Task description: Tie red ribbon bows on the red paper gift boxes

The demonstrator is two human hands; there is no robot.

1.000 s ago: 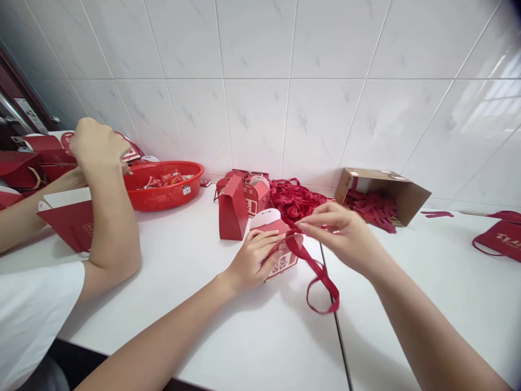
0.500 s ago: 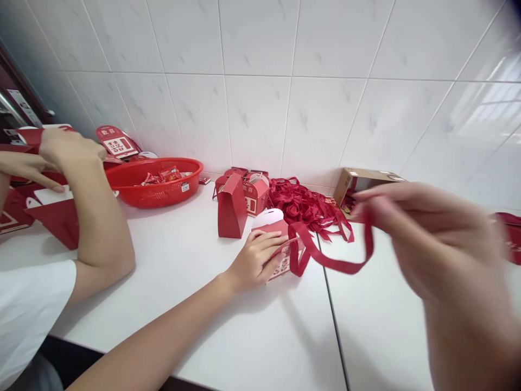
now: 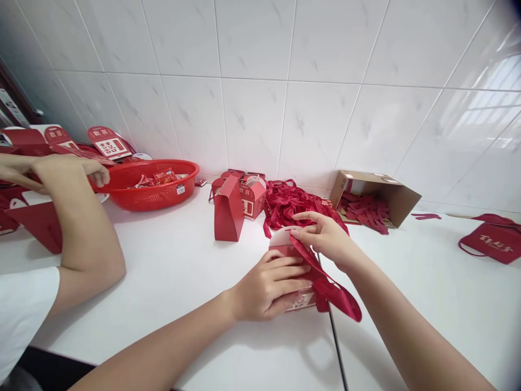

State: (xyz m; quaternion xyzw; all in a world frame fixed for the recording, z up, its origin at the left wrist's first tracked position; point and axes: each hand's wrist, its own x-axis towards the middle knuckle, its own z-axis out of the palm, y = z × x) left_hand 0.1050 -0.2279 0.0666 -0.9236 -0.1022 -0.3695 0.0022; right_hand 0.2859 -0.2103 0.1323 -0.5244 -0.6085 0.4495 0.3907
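Observation:
A small red and white gift box (image 3: 303, 300) lies on the white table near the centre. My left hand (image 3: 268, 285) presses on it from the left, its fingers wrapped over the side. A red ribbon (image 3: 340, 300) hangs in a loop off the right of the box. My right hand (image 3: 321, 236) pinches one end of the ribbon between thumb and fingertips, just above the box's white flap (image 3: 281, 237).
Behind are a ribbon pile (image 3: 293, 201), an upright red box (image 3: 228, 212) and a cardboard box of red strips (image 3: 402, 201). A red basket (image 3: 154, 198) and another person's arm (image 3: 87, 228) are left; a red bag (image 3: 494, 239) lies right.
My right hand has come in from the right to the top of the box, bringing the ribbon end. The gift box and my left hand have shifted slightly nearer and rightward. The other person's hands moved.

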